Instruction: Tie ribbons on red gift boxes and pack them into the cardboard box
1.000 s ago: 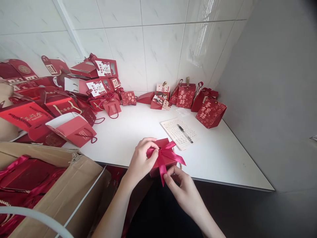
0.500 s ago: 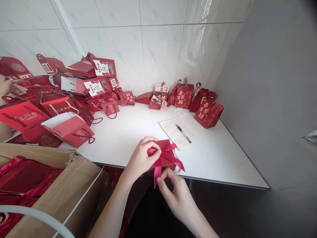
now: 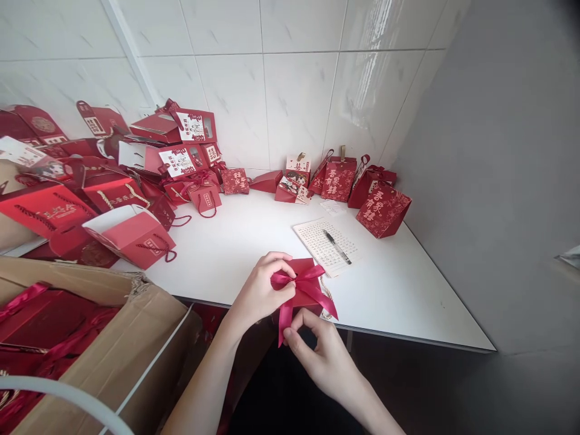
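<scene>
A small red gift box [image 3: 302, 264] with a twisted cord handle [image 3: 327, 295] sits at the table's front edge, right in front of me. A shiny crimson ribbon [image 3: 312, 273] is tied in a bow on its top. My left hand [image 3: 268, 289] pinches the ribbon near the knot and covers the bow's left part. Lower down, my right hand [image 3: 322, 345] has a hanging ribbon tail between thumb and forefinger. Part of the box is hidden behind my hands.
Many red boxes and bags [image 3: 131, 235] are heaped at the left, with more boxes [image 3: 384, 210] along the wall. A notepad [image 3: 312, 232] carries a pen [image 3: 337, 246]. An open carton [image 3: 104, 338] with red boxes stands at the lower left, beside a pale curved tube [image 3: 67, 389].
My right hand has drawn the ribbon tail slightly down and left. The left hand keeps its pinch. At the far left, a white-and-red printed box shows where another person's hand was.
</scene>
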### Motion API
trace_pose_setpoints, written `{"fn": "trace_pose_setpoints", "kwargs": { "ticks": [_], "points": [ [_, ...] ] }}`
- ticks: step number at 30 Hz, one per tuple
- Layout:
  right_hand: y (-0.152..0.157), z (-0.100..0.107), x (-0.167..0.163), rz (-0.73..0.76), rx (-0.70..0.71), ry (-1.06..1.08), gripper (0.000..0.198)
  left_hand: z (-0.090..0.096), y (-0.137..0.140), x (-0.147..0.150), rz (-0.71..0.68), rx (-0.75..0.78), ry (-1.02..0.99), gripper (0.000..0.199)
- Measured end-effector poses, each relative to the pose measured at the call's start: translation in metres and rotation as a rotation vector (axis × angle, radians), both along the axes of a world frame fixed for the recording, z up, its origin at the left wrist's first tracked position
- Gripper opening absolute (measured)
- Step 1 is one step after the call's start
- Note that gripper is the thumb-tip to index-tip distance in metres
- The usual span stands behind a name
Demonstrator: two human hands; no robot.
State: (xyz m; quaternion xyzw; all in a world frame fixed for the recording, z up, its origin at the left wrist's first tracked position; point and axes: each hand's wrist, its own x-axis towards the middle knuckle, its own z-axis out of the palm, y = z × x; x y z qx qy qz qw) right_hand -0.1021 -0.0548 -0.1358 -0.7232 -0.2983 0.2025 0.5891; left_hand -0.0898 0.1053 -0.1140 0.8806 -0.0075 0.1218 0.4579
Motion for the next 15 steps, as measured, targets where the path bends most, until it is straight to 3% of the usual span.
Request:
{"fn": "trace_pose_setpoints", "kwargs": {
  "ticks": [15],
  "points": [
    [0.012, -0.003, -0.007, 0.036, 0.073, -0.018, 0.017, -0.002, -0.001, 0.002, 0.009, -0.008, 0.004, 0.006]
  ]
}}
